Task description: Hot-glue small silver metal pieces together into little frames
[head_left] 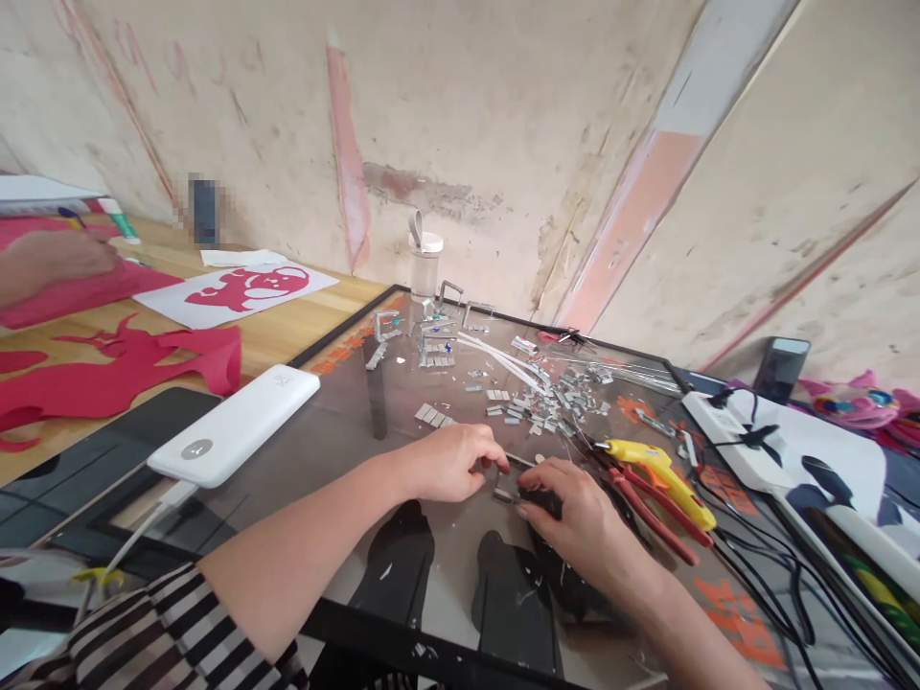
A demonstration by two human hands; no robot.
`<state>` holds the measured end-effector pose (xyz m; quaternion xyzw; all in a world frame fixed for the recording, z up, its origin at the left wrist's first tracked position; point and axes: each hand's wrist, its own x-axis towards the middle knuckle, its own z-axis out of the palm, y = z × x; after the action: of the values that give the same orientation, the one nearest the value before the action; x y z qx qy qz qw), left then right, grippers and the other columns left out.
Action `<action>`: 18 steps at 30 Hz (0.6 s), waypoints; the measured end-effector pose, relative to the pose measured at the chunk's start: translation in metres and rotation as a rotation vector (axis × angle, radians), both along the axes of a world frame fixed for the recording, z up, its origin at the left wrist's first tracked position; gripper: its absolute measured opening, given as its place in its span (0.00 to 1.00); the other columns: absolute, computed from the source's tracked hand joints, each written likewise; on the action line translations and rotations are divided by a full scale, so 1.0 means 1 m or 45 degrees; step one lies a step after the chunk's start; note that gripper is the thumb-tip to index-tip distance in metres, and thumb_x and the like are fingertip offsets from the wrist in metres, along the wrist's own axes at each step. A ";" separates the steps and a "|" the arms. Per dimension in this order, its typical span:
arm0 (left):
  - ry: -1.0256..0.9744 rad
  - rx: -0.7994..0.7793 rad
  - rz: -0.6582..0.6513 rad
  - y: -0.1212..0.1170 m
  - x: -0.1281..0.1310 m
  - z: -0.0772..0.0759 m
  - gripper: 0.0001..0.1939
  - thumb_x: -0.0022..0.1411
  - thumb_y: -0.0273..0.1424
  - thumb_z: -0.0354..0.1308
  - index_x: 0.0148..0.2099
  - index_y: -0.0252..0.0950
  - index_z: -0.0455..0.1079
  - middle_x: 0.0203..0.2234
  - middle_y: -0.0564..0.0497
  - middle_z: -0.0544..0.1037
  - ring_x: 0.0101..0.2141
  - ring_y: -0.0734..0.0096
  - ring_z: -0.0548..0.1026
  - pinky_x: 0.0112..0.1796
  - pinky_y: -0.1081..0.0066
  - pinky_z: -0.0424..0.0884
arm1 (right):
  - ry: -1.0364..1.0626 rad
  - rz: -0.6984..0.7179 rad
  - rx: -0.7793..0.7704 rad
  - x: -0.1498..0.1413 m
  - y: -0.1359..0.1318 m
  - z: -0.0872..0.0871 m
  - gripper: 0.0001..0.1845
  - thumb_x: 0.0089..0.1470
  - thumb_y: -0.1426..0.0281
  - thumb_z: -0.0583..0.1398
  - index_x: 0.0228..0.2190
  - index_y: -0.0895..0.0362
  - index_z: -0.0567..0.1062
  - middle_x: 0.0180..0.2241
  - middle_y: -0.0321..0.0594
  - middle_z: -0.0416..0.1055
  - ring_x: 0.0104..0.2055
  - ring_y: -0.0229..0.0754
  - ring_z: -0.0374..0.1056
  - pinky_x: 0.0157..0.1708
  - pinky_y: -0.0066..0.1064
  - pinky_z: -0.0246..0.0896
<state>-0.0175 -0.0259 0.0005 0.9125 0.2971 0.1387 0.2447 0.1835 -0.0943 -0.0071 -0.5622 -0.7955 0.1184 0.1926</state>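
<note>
My left hand (454, 464) rests low over the glass tabletop (331, 508), its fingers curled inward with the tips by a small grey block (505, 494). Facing it from the right, my right hand (575, 508) is closed, thumb and fingers bent around something dark that I cannot make out. Whatever lies between the left fingertips is hidden. Beyond both hands spreads a pile of small grey blocks (550, 407), with a short joined row of blocks (433, 415) nearer the left hand. Little structures built of such blocks (437, 350) stand farther back.
Right of my right hand lie red-handled pliers (657, 517) and a yellow glue gun (661, 470), with cables and a power strip (737, 441) beyond. A white power bank (237, 426) sits at left. A lidded jar (425, 264) stands behind. Another person's hand (54, 264) touches red paper.
</note>
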 end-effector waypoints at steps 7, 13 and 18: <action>0.013 -0.029 -0.013 0.002 0.002 -0.004 0.18 0.47 0.20 0.52 0.41 0.39 0.73 0.33 0.53 0.70 0.26 0.77 0.67 0.30 0.76 0.63 | -0.092 0.011 0.120 -0.009 -0.002 -0.010 0.04 0.48 0.75 0.61 0.28 0.55 0.71 0.31 0.38 0.70 0.36 0.46 0.64 0.39 0.36 0.55; 0.000 -0.035 -0.036 0.002 0.004 -0.007 0.16 0.47 0.21 0.52 0.39 0.39 0.73 0.32 0.53 0.70 0.27 0.76 0.67 0.30 0.77 0.63 | -0.116 0.037 0.160 -0.009 -0.001 -0.013 0.04 0.50 0.76 0.60 0.26 0.56 0.70 0.29 0.37 0.70 0.34 0.44 0.63 0.36 0.34 0.53; -0.002 -0.047 -0.041 0.002 0.004 -0.008 0.15 0.48 0.21 0.53 0.38 0.38 0.73 0.32 0.53 0.70 0.26 0.77 0.67 0.29 0.77 0.63 | -0.150 0.080 0.194 -0.009 -0.001 -0.014 0.05 0.50 0.76 0.60 0.25 0.56 0.69 0.28 0.37 0.69 0.33 0.43 0.63 0.34 0.33 0.51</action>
<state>-0.0136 -0.0234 -0.0076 0.9124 0.2846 0.1299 0.2639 0.1741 -0.0953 -0.0211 -0.5267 -0.8294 0.0300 0.1839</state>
